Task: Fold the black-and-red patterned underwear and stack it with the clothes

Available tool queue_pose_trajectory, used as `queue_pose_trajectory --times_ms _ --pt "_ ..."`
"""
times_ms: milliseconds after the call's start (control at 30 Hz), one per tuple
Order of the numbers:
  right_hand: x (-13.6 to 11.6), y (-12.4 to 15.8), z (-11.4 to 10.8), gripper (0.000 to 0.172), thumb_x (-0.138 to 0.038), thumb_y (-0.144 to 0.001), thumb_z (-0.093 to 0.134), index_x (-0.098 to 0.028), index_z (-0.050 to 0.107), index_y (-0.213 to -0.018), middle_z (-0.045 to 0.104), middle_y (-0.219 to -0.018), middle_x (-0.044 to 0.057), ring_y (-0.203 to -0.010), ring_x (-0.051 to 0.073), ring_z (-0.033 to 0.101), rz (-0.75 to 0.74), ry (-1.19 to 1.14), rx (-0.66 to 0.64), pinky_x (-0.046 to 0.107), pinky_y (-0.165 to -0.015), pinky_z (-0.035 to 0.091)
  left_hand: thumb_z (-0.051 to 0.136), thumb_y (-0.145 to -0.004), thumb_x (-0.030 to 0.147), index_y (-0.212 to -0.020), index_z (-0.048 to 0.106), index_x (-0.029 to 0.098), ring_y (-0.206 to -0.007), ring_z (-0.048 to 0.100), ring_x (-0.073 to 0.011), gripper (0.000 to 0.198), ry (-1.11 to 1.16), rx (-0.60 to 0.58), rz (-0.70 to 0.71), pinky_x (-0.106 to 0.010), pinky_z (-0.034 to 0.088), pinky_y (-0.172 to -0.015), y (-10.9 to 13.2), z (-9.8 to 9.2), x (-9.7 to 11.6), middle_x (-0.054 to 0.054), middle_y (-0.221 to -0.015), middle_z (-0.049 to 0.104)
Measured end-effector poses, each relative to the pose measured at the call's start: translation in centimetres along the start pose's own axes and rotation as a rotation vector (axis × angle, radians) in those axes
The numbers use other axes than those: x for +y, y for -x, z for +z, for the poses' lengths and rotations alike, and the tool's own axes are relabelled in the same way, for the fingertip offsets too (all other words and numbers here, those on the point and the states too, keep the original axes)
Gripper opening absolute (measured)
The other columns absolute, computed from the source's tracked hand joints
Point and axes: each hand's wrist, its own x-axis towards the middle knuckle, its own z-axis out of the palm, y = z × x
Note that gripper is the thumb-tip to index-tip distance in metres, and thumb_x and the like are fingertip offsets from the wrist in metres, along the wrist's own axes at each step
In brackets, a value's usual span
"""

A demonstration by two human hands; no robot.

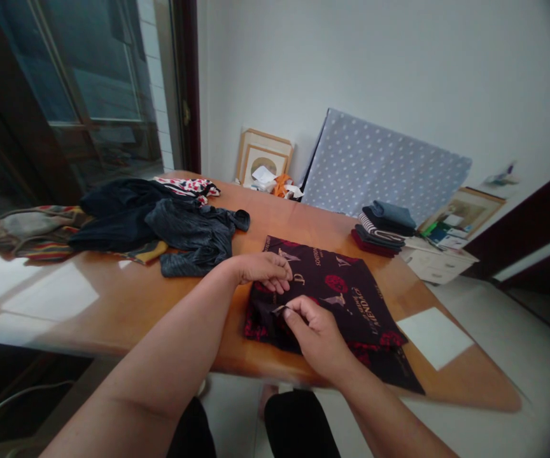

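Observation:
A dark garment [351,283] with red flower prints and gold lettering lies folded flat on the wooden table in front of me. My right hand [313,331] pinches a bit of its cloth near the front left corner, thumb against forefinger, and the cloth there is lifted and bunched. Over the garment's left edge hovers my left hand [268,272], its fingers loosely curled and slightly apart, with no cloth visible in them. A dark part of the garment reaches the table's front edge at the right.
A heap of loose clothes [122,219] covers the table's left side. A stack of folded clothes [384,229] stands at the back right. A white sheet [435,337] lies right of the garment. A dotted cloth [384,162] drapes behind the wooden table [184,324].

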Motion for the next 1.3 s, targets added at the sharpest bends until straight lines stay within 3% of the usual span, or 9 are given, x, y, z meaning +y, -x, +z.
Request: queue_pose_trajectory --times_ms 233,533,700,867,967,1067,1167,1233,1300 --pt "-1.3 0.9 0.4 0.023 -0.029 -0.094 0.052 -0.022 0.063 -0.074 0.063 -0.073 -0.001 -0.071 0.014 0.057 -0.140 0.154 -0.140 0.027 -0.069 0.041 0.064 -0.080 0.030 -0.099 0.064 0.018 -0.083 0.074 -0.0182 0.022 -0.012 -0.008 -0.005 -0.026 0.055 -0.069 0.0 0.0 -0.1 -0.010 -0.094 0.077" --pt "-2.3 1.3 1.1 0.014 -0.029 -0.091 0.060 -0.027 0.073 -0.097 0.067 -0.088 0.000 -0.084 0.015 0.059 -0.203 0.351 -0.197 0.030 -0.080 0.040 0.061 -0.082 0.030 -0.099 0.063 0.018 -0.077 0.073 -0.0156 0.021 -0.027 -0.015 -0.029 -0.024 0.055 -0.066 0.1 0.0 0.0 -0.007 -0.091 0.076" --pt "-1.9 1.1 0.9 0.019 -0.027 -0.093 0.055 -0.026 0.072 -0.102 0.067 -0.088 0.000 -0.083 0.015 0.059 -0.123 0.326 -0.087 0.028 -0.076 0.041 0.062 -0.080 0.030 -0.098 0.063 0.018 -0.075 0.072 -0.0153 0.021 -0.031 0.005 -0.039 -0.024 0.053 -0.065 0.5 0.3 0.5 -0.006 -0.090 0.076" --pt "-1.3 1.0 0.3 0.018 -0.029 -0.092 0.058 -0.027 0.073 -0.102 0.068 -0.087 0.000 -0.082 0.015 0.061 -0.148 0.328 -0.136 0.027 -0.077 0.044 0.061 -0.080 0.032 -0.097 0.061 0.018 -0.069 0.071 -0.0154 0.022 -0.076 0.030 -0.034 -0.024 0.051 -0.061 0.4 0.5 0.6 -0.006 -0.087 0.075" --pt "-0.9 0.6 -1.1 0.020 -0.029 -0.095 0.053 -0.026 0.072 -0.102 0.068 -0.091 0.001 -0.086 0.016 0.061 -0.145 0.361 -0.018 0.028 -0.080 0.045 0.062 -0.082 0.036 -0.099 0.060 0.018 -0.073 0.069 -0.0158 0.025 -0.133 0.129 0.117 -0.027 0.052 -0.066 -0.5 0.5 0.4 -0.006 -0.088 0.074" --pt "0.3 0.2 -3.0 0.030 -0.035 -0.096 0.051 -0.025 0.067 -0.119 0.068 -0.116 0.007 -0.111 0.022 0.058 -0.082 0.536 0.160 0.038 -0.099 0.041 0.061 -0.085 0.044 -0.106 0.061 0.018 -0.092 0.068 -0.0188 0.034 -0.242 0.285 0.308 -0.033 0.052 -0.085 -1.6 0.6 0.0 -0.008 -0.103 0.073" --pt "2.2 0.7 -4.0 0.056 -0.051 -0.096 0.048 -0.024 0.049 -0.144 0.048 -0.149 0.012 -0.141 0.032 0.036 0.057 0.709 0.149 0.052 -0.114 0.027 0.056 -0.088 0.057 -0.127 0.060 0.021 -0.129 0.053 -0.0257 0.054 -0.513 0.327 0.336 -0.042 0.038 -0.110 -2.4 1.0 -0.6 -0.011 -0.136 0.061" --pt "3.2 1.6 -3.9 0.066 -0.059 -0.096 0.042 -0.023 0.040 -0.151 0.035 -0.158 0.012 -0.148 0.034 0.023 0.143 0.754 0.066 0.058 -0.117 0.019 0.055 -0.083 0.069 -0.139 0.054 0.023 -0.147 0.029 -0.0315 0.073 -0.744 0.279 0.249 -0.050 0.020 -0.119 -2.5 1.4 -1.1 -0.011 -0.153 0.044" --pt "3.7 2.8 -3.5 0.067 -0.061 -0.097 0.035 -0.025 0.034 -0.154 0.027 -0.161 0.010 -0.151 0.033 0.014 0.180 0.761 0.016 0.060 -0.118 0.013 0.056 -0.074 0.080 -0.148 0.045 0.024 -0.151 0.011 -0.0363 0.092 -0.933 0.212 0.134 -0.057 0.008 -0.120 -2.4 1.7 -1.3 -0.012 -0.161 0.029"
